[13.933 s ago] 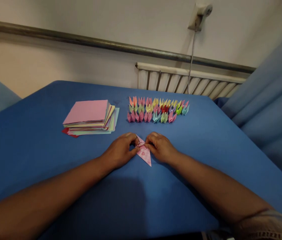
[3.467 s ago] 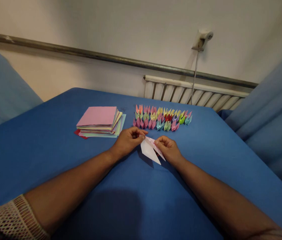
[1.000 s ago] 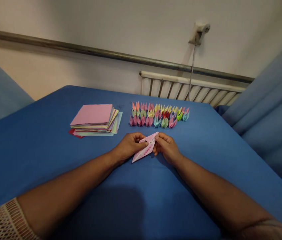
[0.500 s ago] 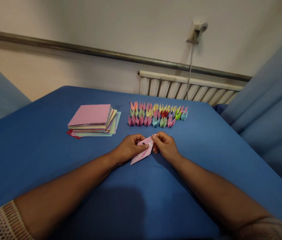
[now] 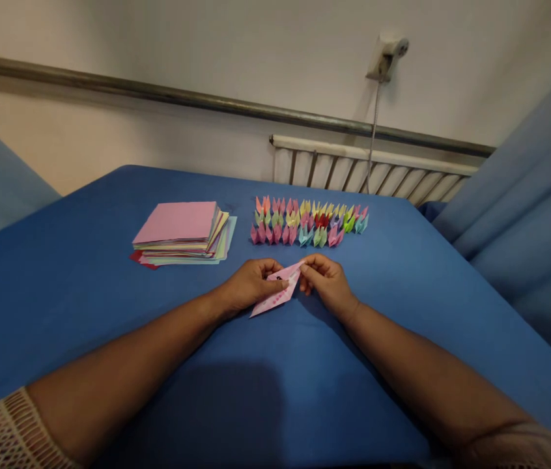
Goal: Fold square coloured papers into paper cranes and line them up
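Between my hands is a folded pink origami paper (image 5: 278,296) with printed marks and a row of darker pink dots, held tilted just above the blue table. My left hand (image 5: 254,284) grips its left side, thumb lying across the top face and fingers behind. At the upper right corner, my right hand (image 5: 327,283) pinches the paper's tip between thumb and forefinger. The other fingers of that hand curl underneath and are partly hidden. Beyond my hands stand several rows of small folded paper cranes (image 5: 320,236) in pink, yellow, green, red and blue.
To the left lies a tall stack of coloured paper sheets (image 5: 178,221), pink on top. A blue cloth covers the table (image 5: 197,404). Behind it are a white radiator (image 5: 324,144), a metal pipe (image 5: 182,94) and a wall socket with a cord (image 5: 383,62). Blue curtains (image 5: 524,221) hang at the right.
The paper has turned slightly, its lower left point shifting left and up. My right thumb has slid off the paper's face toward the corner tip. The left hand keeps its hold.
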The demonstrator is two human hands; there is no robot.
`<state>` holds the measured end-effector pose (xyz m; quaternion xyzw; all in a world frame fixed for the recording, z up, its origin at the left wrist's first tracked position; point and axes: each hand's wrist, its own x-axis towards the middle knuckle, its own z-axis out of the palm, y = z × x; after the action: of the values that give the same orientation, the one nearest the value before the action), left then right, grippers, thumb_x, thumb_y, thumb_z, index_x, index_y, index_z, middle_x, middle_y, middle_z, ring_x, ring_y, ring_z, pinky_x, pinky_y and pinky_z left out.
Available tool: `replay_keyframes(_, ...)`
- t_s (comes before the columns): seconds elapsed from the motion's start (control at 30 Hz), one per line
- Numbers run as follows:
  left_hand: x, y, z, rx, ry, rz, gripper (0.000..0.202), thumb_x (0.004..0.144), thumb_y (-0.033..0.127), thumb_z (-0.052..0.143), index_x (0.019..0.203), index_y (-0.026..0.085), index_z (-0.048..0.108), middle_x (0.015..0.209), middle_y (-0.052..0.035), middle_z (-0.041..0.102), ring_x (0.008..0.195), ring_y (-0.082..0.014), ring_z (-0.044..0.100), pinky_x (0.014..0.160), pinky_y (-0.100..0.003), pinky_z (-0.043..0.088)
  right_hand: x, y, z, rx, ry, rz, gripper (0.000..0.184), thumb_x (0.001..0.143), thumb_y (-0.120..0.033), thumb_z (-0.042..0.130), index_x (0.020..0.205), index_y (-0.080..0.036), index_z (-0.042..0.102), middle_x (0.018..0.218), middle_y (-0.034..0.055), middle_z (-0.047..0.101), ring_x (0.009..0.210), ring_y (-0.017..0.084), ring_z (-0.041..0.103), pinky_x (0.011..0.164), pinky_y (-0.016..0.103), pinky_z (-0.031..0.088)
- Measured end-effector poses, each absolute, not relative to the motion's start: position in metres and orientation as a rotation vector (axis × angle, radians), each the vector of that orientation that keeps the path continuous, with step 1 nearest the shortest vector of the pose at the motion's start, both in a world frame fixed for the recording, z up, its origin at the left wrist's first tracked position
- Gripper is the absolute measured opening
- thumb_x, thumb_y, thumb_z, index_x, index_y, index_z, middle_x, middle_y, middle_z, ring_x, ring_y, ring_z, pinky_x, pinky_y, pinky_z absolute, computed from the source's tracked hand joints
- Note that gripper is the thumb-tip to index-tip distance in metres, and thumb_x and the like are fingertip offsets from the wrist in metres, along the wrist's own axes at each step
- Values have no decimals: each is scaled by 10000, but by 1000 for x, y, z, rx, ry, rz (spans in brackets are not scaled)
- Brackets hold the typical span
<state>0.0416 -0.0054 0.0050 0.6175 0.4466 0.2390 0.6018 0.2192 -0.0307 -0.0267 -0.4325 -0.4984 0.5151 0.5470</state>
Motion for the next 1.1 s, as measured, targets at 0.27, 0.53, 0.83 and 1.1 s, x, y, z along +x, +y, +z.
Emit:
replay_keyframes(0.27,40,-2,4,1480,1016,531,353,624,391,733,820,138,584,629,38,544,537,-85,437,494,-197,306,219,-32,-25,-1046,-1181,1236,274,769,-439,624,739,-171,574,492,-54,565,398,70,488,417,180,409)
replay_keyframes(0.53,40,-1,0,1520,977,488,289,610,331,733,786,141,604,640,43,563,552,-85,472,508,-197,341,220,-31,-32,-1096,-1212,1300,390,752,-563,611,767,-176,569,499,-50,563,404,86,513,386,180,394)
replay_keyframes(0.83,23,15,2,1807,1014,291,430,613,311,732,998,152,625,864,-17,687,767,-162,619,658,-238,447,223,-30,-27,-1375,-1412,1323,207,717,-369,622,691,-187,528,500,-56,575,364,70,471,366,170,325)
replay_keyframes(1.1,19,15,3,2159,1098,319,384,720,234,662,1094,160,616,1034,-55,687,912,-199,628,846,-312,462,230,-35,-30,-1678,-1836,1040,140,864,-282,497,786,-198,576,576,-35,607,471,95,529,491,204,382)
